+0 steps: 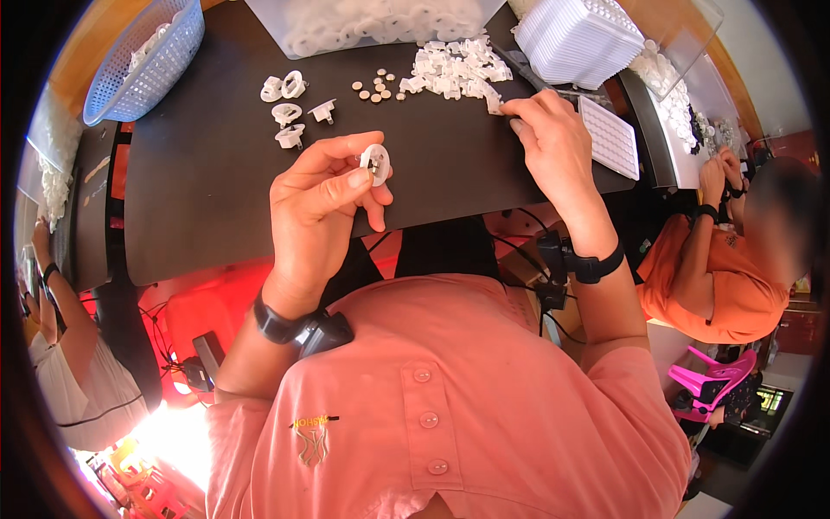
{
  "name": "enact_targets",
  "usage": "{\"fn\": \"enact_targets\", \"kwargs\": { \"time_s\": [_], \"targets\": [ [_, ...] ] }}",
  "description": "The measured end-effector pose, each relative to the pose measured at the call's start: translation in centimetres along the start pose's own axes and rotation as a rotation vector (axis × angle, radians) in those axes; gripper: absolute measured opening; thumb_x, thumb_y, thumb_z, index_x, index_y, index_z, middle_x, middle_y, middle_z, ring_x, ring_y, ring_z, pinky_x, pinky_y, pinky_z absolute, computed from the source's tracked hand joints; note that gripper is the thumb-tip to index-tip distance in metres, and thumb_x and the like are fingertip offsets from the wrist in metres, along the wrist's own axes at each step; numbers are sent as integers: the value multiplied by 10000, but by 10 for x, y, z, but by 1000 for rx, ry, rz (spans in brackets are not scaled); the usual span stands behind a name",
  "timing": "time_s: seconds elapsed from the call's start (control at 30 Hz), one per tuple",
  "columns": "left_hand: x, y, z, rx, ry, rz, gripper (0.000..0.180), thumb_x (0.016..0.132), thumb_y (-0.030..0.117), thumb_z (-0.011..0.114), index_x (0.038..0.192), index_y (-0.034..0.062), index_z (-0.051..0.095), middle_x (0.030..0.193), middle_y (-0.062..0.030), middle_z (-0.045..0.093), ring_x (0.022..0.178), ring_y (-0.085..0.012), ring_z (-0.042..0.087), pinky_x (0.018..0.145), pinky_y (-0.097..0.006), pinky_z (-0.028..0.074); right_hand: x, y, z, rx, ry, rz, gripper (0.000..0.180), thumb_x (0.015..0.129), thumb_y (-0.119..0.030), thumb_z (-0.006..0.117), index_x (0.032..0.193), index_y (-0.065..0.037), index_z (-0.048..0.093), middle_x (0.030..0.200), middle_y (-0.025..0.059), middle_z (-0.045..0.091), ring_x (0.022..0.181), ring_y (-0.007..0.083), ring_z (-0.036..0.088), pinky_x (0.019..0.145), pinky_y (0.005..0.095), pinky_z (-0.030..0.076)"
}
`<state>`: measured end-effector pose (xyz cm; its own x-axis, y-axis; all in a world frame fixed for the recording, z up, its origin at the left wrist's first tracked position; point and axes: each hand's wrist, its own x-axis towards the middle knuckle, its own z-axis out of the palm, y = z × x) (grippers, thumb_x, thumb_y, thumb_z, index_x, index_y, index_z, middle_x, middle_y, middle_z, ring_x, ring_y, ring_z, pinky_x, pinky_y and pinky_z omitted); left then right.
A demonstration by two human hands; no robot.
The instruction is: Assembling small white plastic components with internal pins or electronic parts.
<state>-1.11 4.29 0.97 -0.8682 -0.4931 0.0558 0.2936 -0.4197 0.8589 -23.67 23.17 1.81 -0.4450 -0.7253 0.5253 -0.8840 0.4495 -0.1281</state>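
My left hand (316, 195) is raised above the table's near edge, pinching a round white plastic part (375, 163) between thumb and fingers. A bit of metal shows inside that part. At the near edge of a pile of small white plastic pieces (458, 69), my right hand (553, 130) touches one piece with its forefinger, the thumb a little apart. Several round white parts (288, 113) stand beyond my left hand, some with a stem or prongs. Between them and the pile lie several small round metal discs (376, 89).
A clear bin (372, 43) of white rings stands at the far edge. Far left is a blue basket (147, 65); far right, stacked white trays (579, 39). One white gridded tray (609, 138) lies beside my right wrist. Co-workers sit at both sides, the right one in an orange shirt (726, 281).
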Motion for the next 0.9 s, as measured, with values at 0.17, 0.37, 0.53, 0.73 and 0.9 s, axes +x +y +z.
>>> {"fn": "enact_targets", "kwargs": {
  "time_s": [0.17, 0.37, 0.53, 0.73, 0.9],
  "targets": [
    [1, 2, 0, 14, -11, -8, 367, 928, 85, 628, 1253, -84, 614, 1016, -201, 671, 785, -222, 671, 569, -298, 531, 3, 6, -1, 254, 66, 189, 155, 839, -27, 673, 961, -114, 712, 877, 63, 640, 852, 303, 648, 730, 425, 506],
    [0, -1, -2, 15, -19, -12, 367, 936, 89, 631, 1258, -87, 609, 1029, -204, 669, 789, -224, 671, 577, -300, 531, 17, 0, 16, 72, 41, 13, 100, 820, -88, 720, 917, -113, 713, 888, 56, 655, 881, 296, 656, 751, 420, 516],
    [0, 1, 0, -69, -14, -18, 306, 950, 61, 650, 1226, -71, 642, 1007, -176, 687, 773, -201, 674, 589, -288, 546, 20, 4, 17, 50, -13, -42, 160, 794, -63, 737, 934, -113, 679, 933, 40, 652, 945, 275, 646, 784, 411, 497],
    [0, 1, -1, -56, -30, -7, 300, 953, 63, 647, 1224, -67, 642, 1010, -169, 686, 780, -200, 675, 597, -289, 546, 21, -1, 14, 121, 60, -179, 216, 739, 21, 702, 894, -114, 634, 902, 32, 634, 915, 270, 640, 756, 391, 472],
    [-1, 1, 1, -24, -28, -1, 300, 940, 49, 660, 1216, -68, 644, 1010, -162, 688, 786, -197, 676, 597, -286, 545, 21, -7, 14, 277, 104, -215, 283, 728, 61, 675, 947, -117, 659, 877, 34, 643, 878, 276, 652, 768, 389, 487]
  ]
}}
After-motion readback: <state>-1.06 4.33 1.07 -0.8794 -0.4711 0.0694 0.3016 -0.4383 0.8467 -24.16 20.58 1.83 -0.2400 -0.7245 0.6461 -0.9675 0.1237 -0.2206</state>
